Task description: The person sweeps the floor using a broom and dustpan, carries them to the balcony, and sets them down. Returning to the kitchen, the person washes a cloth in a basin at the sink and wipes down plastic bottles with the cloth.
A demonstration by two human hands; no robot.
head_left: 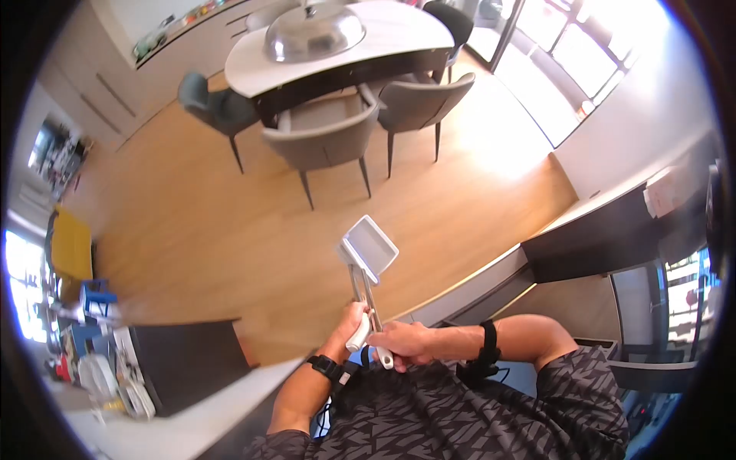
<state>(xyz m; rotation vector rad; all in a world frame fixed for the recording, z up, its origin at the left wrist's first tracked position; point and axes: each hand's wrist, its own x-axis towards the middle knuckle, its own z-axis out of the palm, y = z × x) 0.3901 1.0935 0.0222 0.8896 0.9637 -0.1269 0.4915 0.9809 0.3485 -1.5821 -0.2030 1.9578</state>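
Pan [372,247] is out in front of the torso, mid-view, floor [192,253] behind it, tilted with its shallow rimmed hollow facing up. Two thin shafts, left shaft [356,284] and right shaft [373,307], run from its lower edge back to the person, close together and nearly parallel.

Left hand [349,320] is wrapped round the left shaft; its white grip [358,337] sticks out below the fist. Right hand [404,342] is curled round the right shaft, with the tail [385,358] poking out past the fingers. Hands just beside each other. Blur at the pan's left edge: can't tell whether a second head sits behind it.

Handling: looks like thin plastic, so probably light and stiff, not very fragile, though the rim could crack if knocked hard. Shafts look like bare metal; expect them rigid and a bit slick. Best hold is the white ends, one per hand. Weight sits at the far end, so it likely wants a firm wrist against twist. Rim is a poor hold, too thin.

Around: table [414,31] with a shiny dome [316,34] on top, nearest chair [326,146] beyond the pan, well apart from it.
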